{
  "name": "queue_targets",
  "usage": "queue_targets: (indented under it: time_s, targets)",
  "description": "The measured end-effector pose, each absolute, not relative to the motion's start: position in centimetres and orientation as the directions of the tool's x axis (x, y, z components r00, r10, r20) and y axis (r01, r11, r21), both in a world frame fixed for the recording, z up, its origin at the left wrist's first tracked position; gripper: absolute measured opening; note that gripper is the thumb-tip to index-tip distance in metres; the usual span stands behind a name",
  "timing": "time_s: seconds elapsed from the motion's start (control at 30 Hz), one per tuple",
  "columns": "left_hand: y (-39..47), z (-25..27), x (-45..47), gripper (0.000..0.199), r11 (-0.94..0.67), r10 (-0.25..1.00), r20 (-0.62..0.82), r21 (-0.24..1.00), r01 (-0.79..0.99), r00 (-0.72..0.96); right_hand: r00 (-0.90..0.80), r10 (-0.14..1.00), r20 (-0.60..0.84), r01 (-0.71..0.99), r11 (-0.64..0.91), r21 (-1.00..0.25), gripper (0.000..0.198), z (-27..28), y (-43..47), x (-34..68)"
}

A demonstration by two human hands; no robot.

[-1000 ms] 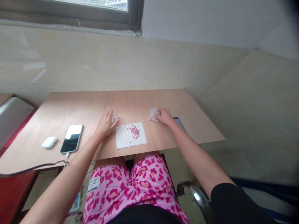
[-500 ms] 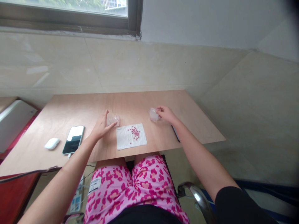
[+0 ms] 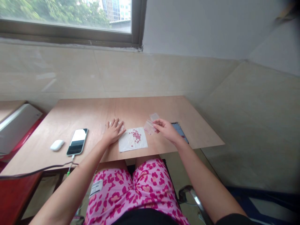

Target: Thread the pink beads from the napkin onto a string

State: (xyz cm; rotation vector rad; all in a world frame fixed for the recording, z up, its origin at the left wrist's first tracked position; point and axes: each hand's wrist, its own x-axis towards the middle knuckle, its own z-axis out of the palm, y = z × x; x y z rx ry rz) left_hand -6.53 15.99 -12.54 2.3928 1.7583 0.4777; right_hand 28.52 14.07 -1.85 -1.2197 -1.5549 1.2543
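My left hand (image 3: pixel 113 132) lies flat with its fingers spread over crinkled clear plastic (image 3: pixel 122 126), which it partly hides. Between the thumb and fingers of my right hand (image 3: pixel 164 128) is a small clear plastic bag (image 3: pixel 148 126), with a few pinkish specks showing at its lower part. Just behind it another clear plastic bag (image 3: pixel 154 117) rests on the table. Between my hands a white sheet (image 3: pixel 124 145) is spread out, and many small pink beads (image 3: pixel 136 135) are heaped on it.
On the wooden table (image 3: pixel 93 107), a phone (image 3: pixel 77 142) with a cable plugged in and a white earbud case (image 3: pixel 57 145) lie at left. A second device with a lit screen (image 3: pixel 180 129) is partly behind my right forearm. Tiled wall and window stand behind.
My left hand has come down flat on the clear plastic, from being raised beside it. My right hand has moved nearer the white sheet with the bag, leaving another bag behind.
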Motion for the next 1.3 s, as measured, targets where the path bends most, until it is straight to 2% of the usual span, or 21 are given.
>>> queue_targets:
  time_s: [0.1, 0.23, 0.37, 0.47, 0.53, 0.6, 0.67, 0.8, 0.9, 1.03, 1.2, 1.3]
  targets:
    - [16.3, -12.7, -6.6, 0.066, -0.303, 0.950, 0.163, 0.270, 0.914, 0.267, -0.220, 0.975, -0.013, 0.165, 0.024, -0.986, 0.032, -2.2, 12.8, 28.5]
    - [17.0, -12.4, -7.2, 0.068, -0.322, 0.942, 0.194, 0.302, 0.897, 0.273, -0.196, 0.980, -0.025, 0.111, -0.003, -0.994, 0.032, -2.4, 11.4, 28.2]
    - [16.6, -10.6, -7.5, 0.072, -0.357, 0.917, 0.329, 0.435, 0.827, 0.223, -0.191, 0.980, -0.053, 0.077, -0.039, -0.996, 0.034, -2.4, 9.9, 27.1]
    - [14.8, -7.8, -7.2, 0.064, -0.347, 0.895, 0.434, 0.530, 0.774, 0.105, -0.212, 0.972, -0.105, 0.036, -0.100, -0.994, 0.038, -2.3, 9.0, 26.0]
    - [12.9, -5.6, -6.4, 0.053, -0.310, 0.893, 0.450, 0.596, 0.741, 0.012, -0.241, 0.959, -0.148, -0.013, -0.156, -0.988, 0.041, -2.5, 8.5, 25.2]
    - [10.4, -3.5, -5.0, 0.038, -0.245, 0.928, 0.368, 0.721, 0.648, -0.059, -0.284, 0.942, -0.178, -0.038, -0.197, -0.980, 0.042, -2.7, 8.1, 24.4]
    - [7.7, -2.0, -3.1, 0.027, -0.207, 0.974, 0.226, 0.846, 0.491, 0.022, -0.312, 0.931, -0.187, -0.032, -0.207, -0.978, 0.042, -3.0, 7.8, 23.6]
    - [3.3, -1.1, 0.6, 0.028, -0.030, 0.991, -0.012, 0.952, 0.306, 0.135, -0.307, 0.932, -0.194, -0.061, -0.222, -0.973, 0.042, -3.6, 7.4, 21.9]
    - [1.9, -2.1, 2.3, 0.031, 0.078, 0.989, -0.094, 0.988, 0.136, 0.112, -0.296, 0.942, -0.159, -0.052, -0.183, -0.982, 0.040, -4.0, 6.8, 20.7]
    - [1.2, -4.0, 3.0, 0.033, 0.102, 0.994, -0.101, 0.994, -0.033, 0.034, -0.352, 0.927, -0.130, 0.048, -0.121, -0.991, 0.032, -4.4, 5.2, 19.7]
    - [-0.4, -5.2, 2.7, 0.035, 0.208, 0.978, -0.208, 0.974, -0.085, 0.015, -0.483, 0.871, -0.088, 0.166, -0.008, -0.986, 0.013, -4.1, 3.5, 19.5]
    - [-1.1, -5.2, 2.2, 0.034, 0.239, 0.971, -0.239, 0.970, -0.048, -0.001, -0.529, 0.848, -0.036, 0.200, 0.083, -0.976, 0.013, -3.6, 3.4, 19.7]
